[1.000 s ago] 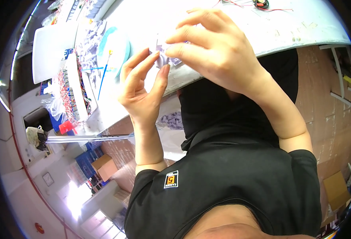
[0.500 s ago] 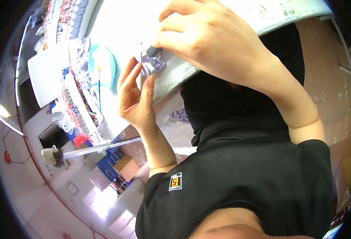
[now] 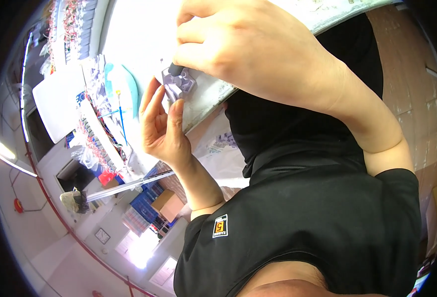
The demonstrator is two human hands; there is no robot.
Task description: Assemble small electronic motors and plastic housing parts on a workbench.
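Observation:
My right hand (image 3: 228,47) is closed, its fingertips gripping a small tool with a dark rounded end (image 3: 175,70). That end rests at the top of a small lilac-grey plastic part (image 3: 185,85) on the white table. The rest of the tool is hidden by the hand. My left hand (image 3: 165,131) is turned palm up beside the table edge. Its thumb and fingertips pinch the near end of the plastic part, steadying it.
Left of my hands lie a pale blue tray (image 3: 129,81), a blue stick tool (image 3: 121,116) and a heap of small grey parts (image 3: 93,74). Red-wired parts stand in a long rack (image 3: 99,131). A white lamp arm (image 3: 129,185) crosses below. The table edge (image 3: 216,101) runs diagonally.
Both hands, the tool and the plastic part have shifted slightly left in the view. The dark end sits a little lower over the part. Both grips look the same.

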